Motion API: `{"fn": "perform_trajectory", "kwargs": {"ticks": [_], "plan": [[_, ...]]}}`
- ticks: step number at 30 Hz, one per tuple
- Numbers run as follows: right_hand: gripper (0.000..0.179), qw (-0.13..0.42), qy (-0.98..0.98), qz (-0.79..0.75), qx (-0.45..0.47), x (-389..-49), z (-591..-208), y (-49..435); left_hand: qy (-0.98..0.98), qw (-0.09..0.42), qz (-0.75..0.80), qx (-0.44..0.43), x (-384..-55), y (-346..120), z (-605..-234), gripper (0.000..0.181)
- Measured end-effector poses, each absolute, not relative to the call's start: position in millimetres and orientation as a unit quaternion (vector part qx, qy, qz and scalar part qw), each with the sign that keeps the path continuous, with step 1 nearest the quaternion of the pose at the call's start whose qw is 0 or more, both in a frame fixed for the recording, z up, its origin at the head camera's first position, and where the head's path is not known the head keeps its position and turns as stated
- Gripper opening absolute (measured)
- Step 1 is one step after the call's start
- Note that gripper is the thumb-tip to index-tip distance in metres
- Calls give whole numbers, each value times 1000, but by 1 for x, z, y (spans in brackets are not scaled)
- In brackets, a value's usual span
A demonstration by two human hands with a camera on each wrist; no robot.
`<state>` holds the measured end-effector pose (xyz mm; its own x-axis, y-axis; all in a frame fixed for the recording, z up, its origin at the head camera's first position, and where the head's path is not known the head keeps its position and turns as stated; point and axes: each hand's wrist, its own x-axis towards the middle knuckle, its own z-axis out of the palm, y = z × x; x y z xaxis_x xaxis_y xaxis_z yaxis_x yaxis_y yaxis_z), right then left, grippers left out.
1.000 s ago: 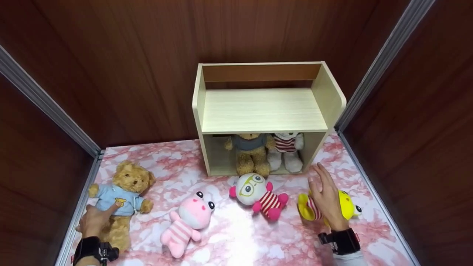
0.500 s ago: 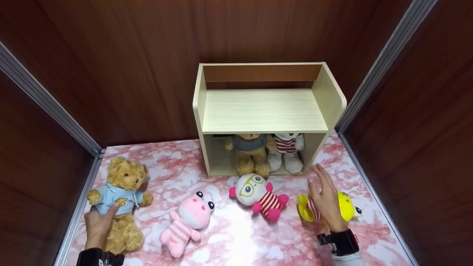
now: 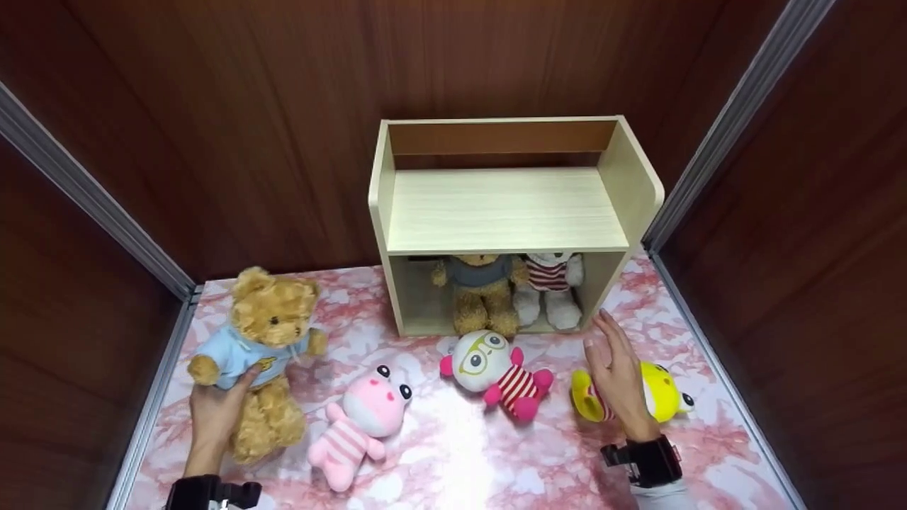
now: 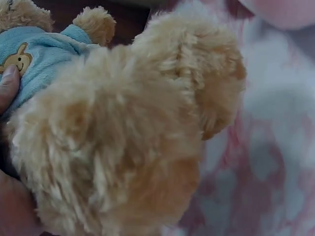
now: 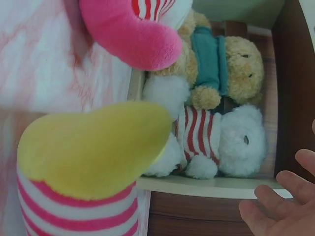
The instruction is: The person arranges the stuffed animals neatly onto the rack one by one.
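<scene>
My left hand (image 3: 218, 418) grips a brown teddy bear (image 3: 273, 418) in a light blue hoodie round its waist, thumb across the front. The bear is tilted upright at the left of the head view; in the left wrist view its furry legs (image 4: 113, 142) fill the middle. Over at the right, my right hand (image 3: 620, 382) has its fingers extended and hangs over a yellow plush toy (image 3: 662, 393) with a striped body, hiding part of it. Those fingers point toward the right front corner of a cream two-tier shelf (image 3: 506, 209).
In the shelf's lower compartment sit a teddy bear (image 3: 485, 283) in a grey-blue top and a white bear (image 3: 549, 290) in red stripes. A pink plush (image 3: 354, 428) and a panda plush (image 3: 496, 375) with glasses lie in front. Dark wooden walls (image 3: 212, 142) enclose the table.
The left hand has lifted the blue-hoodie bear up from lying and moved it to the right and farther back. The right hand has barely shifted.
</scene>
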<state>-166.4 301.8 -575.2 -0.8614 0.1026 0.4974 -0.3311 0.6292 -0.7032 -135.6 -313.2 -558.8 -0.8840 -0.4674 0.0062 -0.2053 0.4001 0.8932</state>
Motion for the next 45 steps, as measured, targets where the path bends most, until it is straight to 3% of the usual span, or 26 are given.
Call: {"fn": "perform_trajectory", "kwargs": {"ticks": [6,12,18,21,26,32,37,40,45], "plan": [[46,252,-861,436,72,-167,-576,297,-808,150,-541,178,-138,-278,-546,65],[45,240,-863,439,64,-167,-575,294,-807,122,-562,137,-140,-240,-542,75],[45,250,-860,440,74,-171,-572,286,-803,124,-576,88,-148,-195,-550,63],[44,253,-857,440,85,-173,-570,277,-782,98,-609,86,-151,-172,-555,65],[44,233,-860,443,102,-172,-570,257,-756,56,-642,115,-151,-135,-564,52],[46,178,-834,509,119,-171,-568,227,-711,35,-692,120,-151,-102,-578,46],[51,87,-783,605,113,-169,-568,198,-681,13,-722,118,-148,-82,-586,53],[55,34,-762,635,120,-171,-569,181,-674,-1,-728,123,-145,-72,-591,47],[65,-16,-772,630,86,-174,-573,160,-654,4,-747,119,-142,-58,-599,48]]}}
